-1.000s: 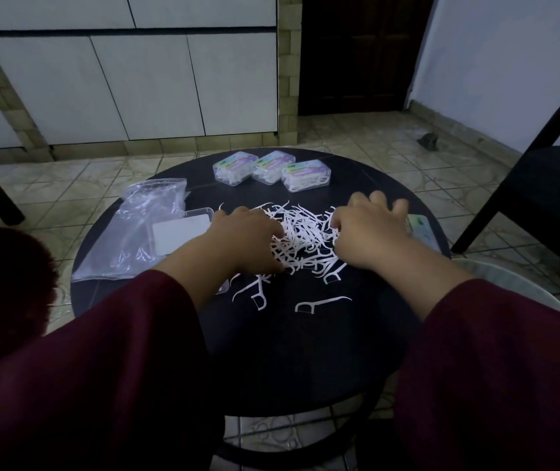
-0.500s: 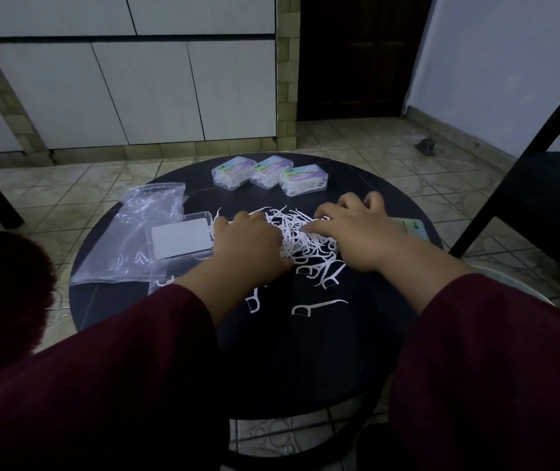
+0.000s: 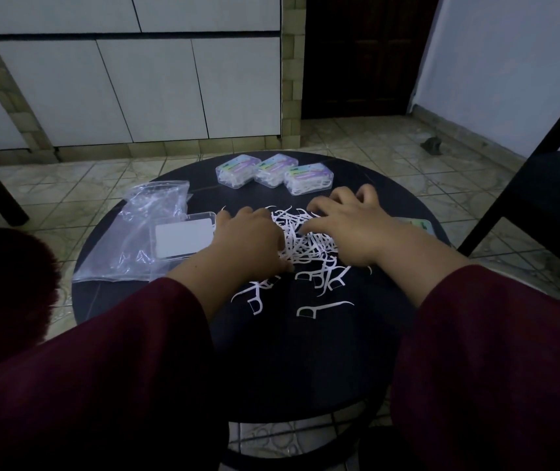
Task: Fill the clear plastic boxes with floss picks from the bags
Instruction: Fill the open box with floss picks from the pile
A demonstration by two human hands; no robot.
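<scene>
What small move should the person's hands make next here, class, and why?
Probably close both hands on a bunch of picks. The left hand and right hand flank the loose pile of floss picks, and the open clear box lies just left, apparently unfilled.

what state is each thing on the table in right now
three filled boxes: lids shut, full of picks, in a row at the far edge
open box: near the left hand, on the bag, contents unclear
plastic bag: crumpled flat, looks emptied
floss picks: loose heap on the table, a few strays nearer the person
left hand: palm down on the heap
right hand: palm down, fingers spread on the heap
</scene>
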